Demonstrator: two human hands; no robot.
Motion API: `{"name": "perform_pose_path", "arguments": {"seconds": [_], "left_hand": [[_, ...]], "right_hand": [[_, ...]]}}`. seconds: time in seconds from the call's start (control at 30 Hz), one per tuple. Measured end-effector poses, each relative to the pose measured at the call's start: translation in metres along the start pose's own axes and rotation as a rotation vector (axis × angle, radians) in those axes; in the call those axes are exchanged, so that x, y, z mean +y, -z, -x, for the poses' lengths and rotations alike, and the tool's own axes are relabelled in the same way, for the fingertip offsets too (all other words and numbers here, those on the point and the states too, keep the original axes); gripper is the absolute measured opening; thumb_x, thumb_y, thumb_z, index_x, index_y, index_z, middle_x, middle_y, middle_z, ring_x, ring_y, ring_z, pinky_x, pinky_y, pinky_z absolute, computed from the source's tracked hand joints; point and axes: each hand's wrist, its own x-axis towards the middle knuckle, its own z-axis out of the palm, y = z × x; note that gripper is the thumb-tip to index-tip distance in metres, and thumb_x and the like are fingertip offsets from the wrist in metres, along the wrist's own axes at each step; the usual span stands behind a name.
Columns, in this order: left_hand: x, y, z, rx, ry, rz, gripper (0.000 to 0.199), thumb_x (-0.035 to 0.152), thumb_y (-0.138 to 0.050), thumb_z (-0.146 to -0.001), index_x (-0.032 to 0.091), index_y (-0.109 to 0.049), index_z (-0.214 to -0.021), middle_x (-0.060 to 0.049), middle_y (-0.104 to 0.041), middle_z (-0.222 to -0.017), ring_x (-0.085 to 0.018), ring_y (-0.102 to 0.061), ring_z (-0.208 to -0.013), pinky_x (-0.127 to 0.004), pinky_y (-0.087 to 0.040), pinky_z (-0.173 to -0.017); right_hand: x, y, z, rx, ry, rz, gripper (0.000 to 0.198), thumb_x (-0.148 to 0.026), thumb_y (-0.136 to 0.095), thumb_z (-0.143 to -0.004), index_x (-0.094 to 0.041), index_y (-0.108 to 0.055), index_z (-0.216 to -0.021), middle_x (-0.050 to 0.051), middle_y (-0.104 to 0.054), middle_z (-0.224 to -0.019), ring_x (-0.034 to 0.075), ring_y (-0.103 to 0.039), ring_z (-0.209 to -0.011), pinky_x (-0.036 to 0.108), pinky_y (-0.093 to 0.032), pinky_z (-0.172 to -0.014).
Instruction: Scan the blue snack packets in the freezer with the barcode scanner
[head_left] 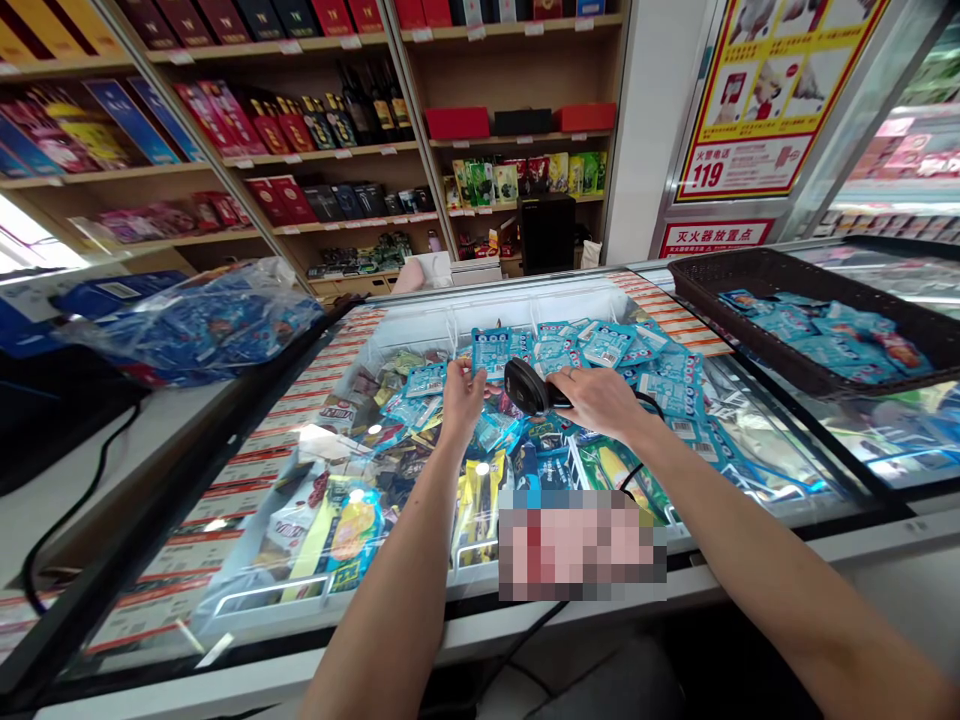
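My right hand (pixel 604 400) is wrapped round the handle of a black handheld barcode scanner (pixel 527 388), its head pointing left. To the left, the fingers of my left hand (pixel 463 398) are bent at the edge of a small blue packet (pixel 427 379); the exact grip is partly hidden. Just past those fingertips, another blue packet (pixel 491 350) has its printed back towards me. Many similar blue packets (pixel 607 343) are spread over the glass top of a freezer (pixel 405 575). Ice creams in coloured wrappers show through the glass beneath.
A dark brown basket (pixel 750 265) with blue packets stands at the right. On the left lies a clear plastic bag (pixel 225 315) of blue packs. The scanner's cable (pixel 649 402) runs by my right wrist. Stocked shelves (pixel 337 155) and a black chair back (pixel 547 232) are behind.
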Motion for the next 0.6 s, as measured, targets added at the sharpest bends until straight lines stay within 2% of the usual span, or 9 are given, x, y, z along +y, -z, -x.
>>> {"name": "perform_pose_path", "arguments": {"seconds": [0.43,0.5,0.6], "left_hand": [[-0.0054,-0.0011,-0.001,-0.006,-0.017,0.03,0.03,0.039,-0.052,-0.081,0.023,-0.035,-0.1,0.005,-0.053,-0.067,-0.014,-0.062,-0.057,-0.03,-0.05,-0.06],[-0.0039,-0.0004,0.0,0.041,-0.031,-0.001,0.031,0.039,-0.05,-0.082,0.023,-0.035,-0.103,0.004,-0.055,-0.069,-0.015,-0.062,-0.058,-0.03,-0.049,-0.06],[0.001,0.0054,0.0021,0.236,-0.097,-0.162,0.032,0.04,-0.046,-0.084,0.022,-0.036,-0.109,0.001,-0.058,-0.071,-0.017,-0.062,-0.061,-0.032,-0.048,-0.063]], "right_hand": [[0.0009,-0.0015,0.0005,-0.004,0.004,-0.005,0.033,-0.037,-0.051,-0.086,-0.017,-0.051,-0.113,0.008,-0.063,-0.099,0.02,-0.059,-0.087,0.028,-0.037,-0.065],[0.0012,-0.0009,0.0011,0.005,-0.003,-0.005,0.033,-0.036,-0.051,-0.086,-0.017,-0.051,-0.113,0.008,-0.063,-0.098,0.02,-0.059,-0.086,0.028,-0.036,-0.064],[0.0021,0.0002,0.0028,0.016,-0.015,-0.007,0.032,-0.035,-0.052,-0.085,-0.018,-0.052,-0.112,0.007,-0.064,-0.096,0.019,-0.059,-0.085,0.028,-0.036,-0.064]]}}
